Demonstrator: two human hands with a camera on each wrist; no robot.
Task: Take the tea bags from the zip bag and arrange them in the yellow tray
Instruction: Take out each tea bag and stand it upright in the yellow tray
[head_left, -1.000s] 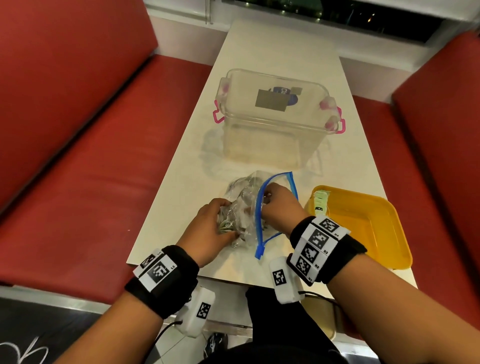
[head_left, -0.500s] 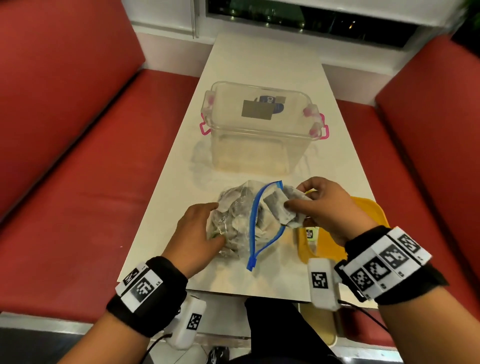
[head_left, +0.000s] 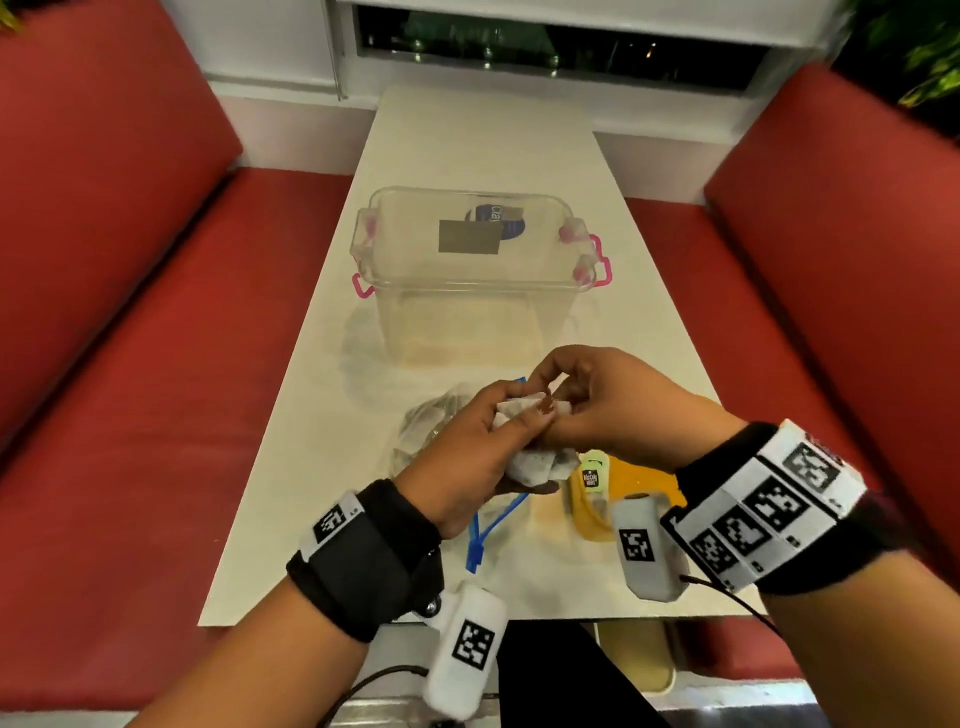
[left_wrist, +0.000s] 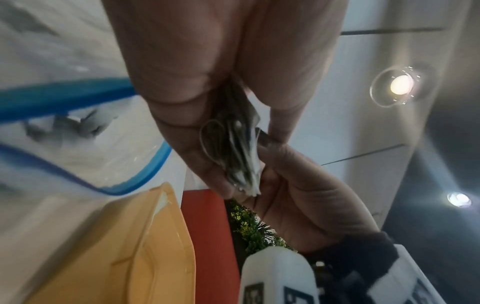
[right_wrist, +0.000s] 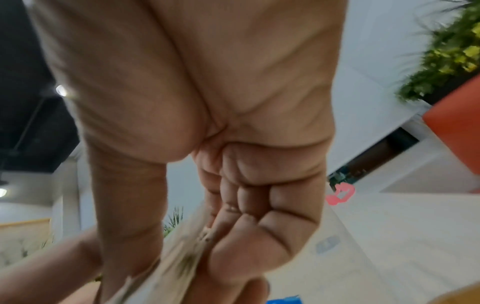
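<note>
Both hands meet above the table's near end, holding a small bundle of white tea bags (head_left: 530, 462). My left hand (head_left: 522, 418) grips the bundle (left_wrist: 239, 148) between thumb and fingers. My right hand (head_left: 556, 389) pinches its upper end (right_wrist: 176, 261) with curled fingers. The clear zip bag (head_left: 421, 431) with a blue zipper (head_left: 488, 530) lies open on the table under the left hand, with more tea bags inside. The yellow tray (head_left: 597, 519) sits to its right, mostly hidden by my right wrist. A green tea tag (head_left: 592, 475) shows at the tray's near-left corner.
A clear plastic box (head_left: 467, 270) with pink latches stands mid-table beyond the hands. The narrow white table (head_left: 467, 145) runs away toward a window. Red bench seats (head_left: 130, 364) flank it on both sides.
My right hand pulled tea bags out of the zip bag and lifted them. My left hand left the bag and rose to grip the same bundle.
</note>
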